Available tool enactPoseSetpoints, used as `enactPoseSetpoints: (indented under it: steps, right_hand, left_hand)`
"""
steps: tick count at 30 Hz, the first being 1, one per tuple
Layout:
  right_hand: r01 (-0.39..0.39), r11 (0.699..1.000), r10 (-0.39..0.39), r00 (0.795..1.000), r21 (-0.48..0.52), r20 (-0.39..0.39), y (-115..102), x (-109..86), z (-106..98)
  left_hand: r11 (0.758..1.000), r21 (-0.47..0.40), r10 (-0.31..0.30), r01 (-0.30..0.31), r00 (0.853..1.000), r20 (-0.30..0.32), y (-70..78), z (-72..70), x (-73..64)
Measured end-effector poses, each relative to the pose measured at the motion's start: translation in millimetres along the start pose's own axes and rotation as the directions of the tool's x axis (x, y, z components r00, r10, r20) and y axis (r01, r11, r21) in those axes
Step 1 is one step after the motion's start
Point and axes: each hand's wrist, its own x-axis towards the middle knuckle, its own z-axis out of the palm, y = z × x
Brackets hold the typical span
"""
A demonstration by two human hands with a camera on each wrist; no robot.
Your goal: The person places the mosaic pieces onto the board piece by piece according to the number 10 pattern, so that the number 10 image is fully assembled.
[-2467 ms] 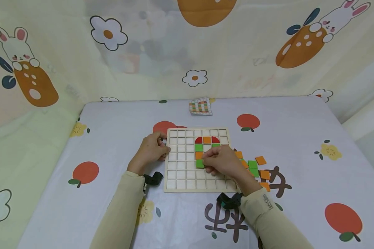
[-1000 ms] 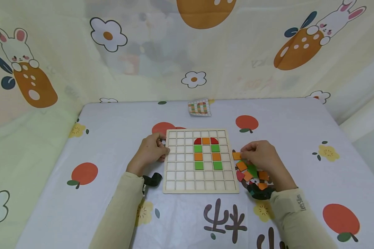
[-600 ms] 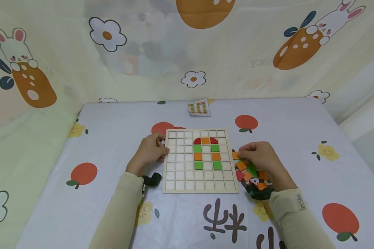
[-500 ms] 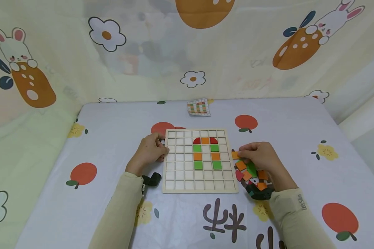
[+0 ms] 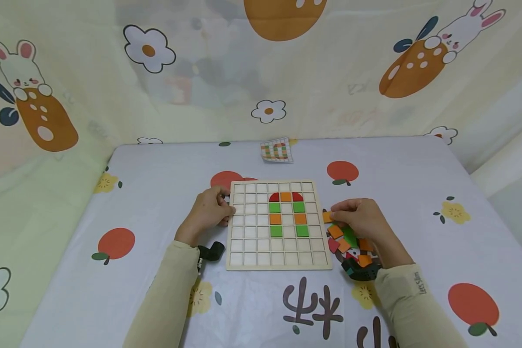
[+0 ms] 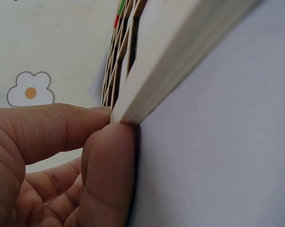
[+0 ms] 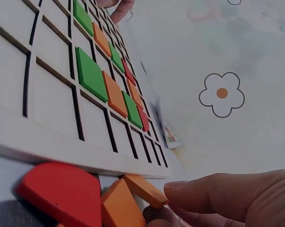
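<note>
A square wooden grid board lies on the table, with red, orange and green tiles set in an arch in some cells. My left hand pinches its left edge between thumb and finger, seen closely in the left wrist view. To the right of the board, my right hand pinches an orange tile by its right side. In the right wrist view that orange tile sits tilted close to the board's edge, beside a red rounded tile. The right palm and wrist cover part of the loose tiles.
Several loose tiles, orange, green and red, are heaped right of the board. A small card with a printed grid pattern stands near the table's back edge. Dark wrist cameras sit on both wrists.
The right hand has moved from over the board to the loose tiles on the right and taken hold of an orange tile. A green tile shows where it was. The left hand stays.
</note>
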Motion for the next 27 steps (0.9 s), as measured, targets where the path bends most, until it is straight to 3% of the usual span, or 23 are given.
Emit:
enactPoseSetpoints:
  steps: [12,21,27]
  right_hand:
    - [0.045,0.998,-0.044,0.999,0.044,-0.026,-3.1,-10.6,7.9]
    - [0.079,0.98,-0.102,0.988,0.183,0.119,-9.0,-21.4,27.4]
    - [0.09,0.977,-0.125,0.977,0.194,0.175,-10.1,-26.1,44.8]
  left_hand:
    - [1.0,0.008,0.015,-0.015,1.0,0.0,3.6,0.9,-1.2]
    - [1.0,0.003,0.009,-0.009,1.0,0.0,3.4,0.0,-1.7]
    - [1.0,0.021,0.012,-0.011,1.0,-0.006,2.7,0.3,-1.5]
